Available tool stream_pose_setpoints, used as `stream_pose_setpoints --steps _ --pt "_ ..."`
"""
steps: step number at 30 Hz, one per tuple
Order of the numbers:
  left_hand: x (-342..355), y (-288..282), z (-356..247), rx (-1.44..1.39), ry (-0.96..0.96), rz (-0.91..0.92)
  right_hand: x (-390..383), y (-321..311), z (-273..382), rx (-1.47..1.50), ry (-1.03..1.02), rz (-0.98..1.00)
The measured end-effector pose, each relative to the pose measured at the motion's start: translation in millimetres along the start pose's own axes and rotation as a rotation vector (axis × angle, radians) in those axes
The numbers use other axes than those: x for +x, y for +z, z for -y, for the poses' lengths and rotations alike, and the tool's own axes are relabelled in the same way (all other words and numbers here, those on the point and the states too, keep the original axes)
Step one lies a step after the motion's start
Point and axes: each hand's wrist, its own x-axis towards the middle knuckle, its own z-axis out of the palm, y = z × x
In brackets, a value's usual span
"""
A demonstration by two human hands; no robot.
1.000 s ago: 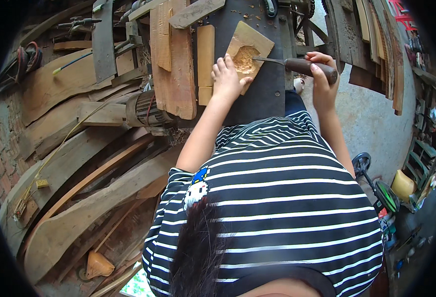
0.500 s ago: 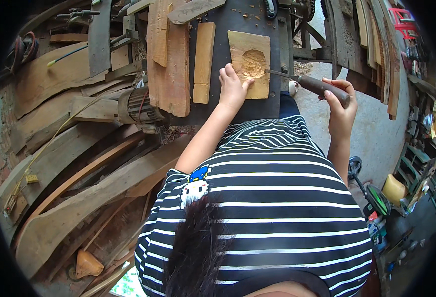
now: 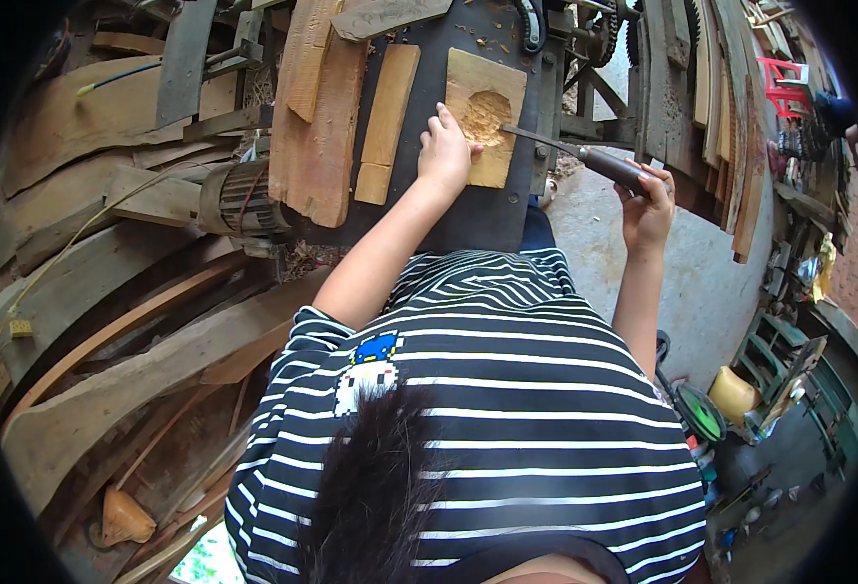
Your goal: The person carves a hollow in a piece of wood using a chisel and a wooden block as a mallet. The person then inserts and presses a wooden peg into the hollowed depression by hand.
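A light-brown wooden block (image 3: 494, 70) with a rough, rounded hollow (image 3: 487, 109) lies on a dark bench top (image 3: 463, 226). My left hand (image 3: 445, 156) grips the block's left edge, its thumb on the wood by the hollow's lower rim and other fingers along the side. From the right, my right hand (image 3: 649, 206) is closed round the brown handle of a chisel (image 3: 612, 167). The chisel's long metal shaft points left, with its tip at the right side of the hollow. Whether the tip bites into the wood cannot be made out.
A narrow board (image 3: 388, 122) and wider reddish planks (image 3: 327, 146) lie left of the block. Wood chips and a curved dark metal part (image 3: 530, 27) are at the bench's far end. A motor (image 3: 242, 200) stands left; a green-rimmed wheel (image 3: 701, 414) is lower right. Someone's dark sleeve (image 3: 835, 107) shows far right.
The whole view has shifted slightly. My right hand and the chisel have moved left, and the tip sits slightly farther over the hollow. Another person's arm has appeared at the far right.
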Motion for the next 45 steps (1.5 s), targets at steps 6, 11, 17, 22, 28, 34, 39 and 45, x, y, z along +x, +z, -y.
stream_pose_setpoints --steps 6,11,17,22,28,34,39,45 --pt "11 -7 -8 0.052 -0.029 0.023 4 -22 -53 0.312 0.185 -0.287" --pt "6 -7 -5 0.124 0.161 -0.15 -42 -9 -48 0.276 0.06 -0.341" --pt "23 -1 18 0.282 0.283 0.044 -46 3 -12 -0.059 -0.211 -0.033" --pt "15 1 33 0.144 0.349 0.083 -50 -1 24 -0.682 -0.129 -0.007" --pt "-9 30 34 0.016 0.35 -0.104 -62 28 38 -1.357 -0.206 0.239" --pt "-2 41 23 0.07 0.28 -0.278 -63 54 58 -1.765 -0.173 0.431" --pt "-3 39 28 0.019 0.325 -0.246 -53 28 38 -1.752 -0.232 0.569" --pt "-4 40 33 -0.051 0.367 -0.281 -76 18 3 -1.491 -0.157 0.488"
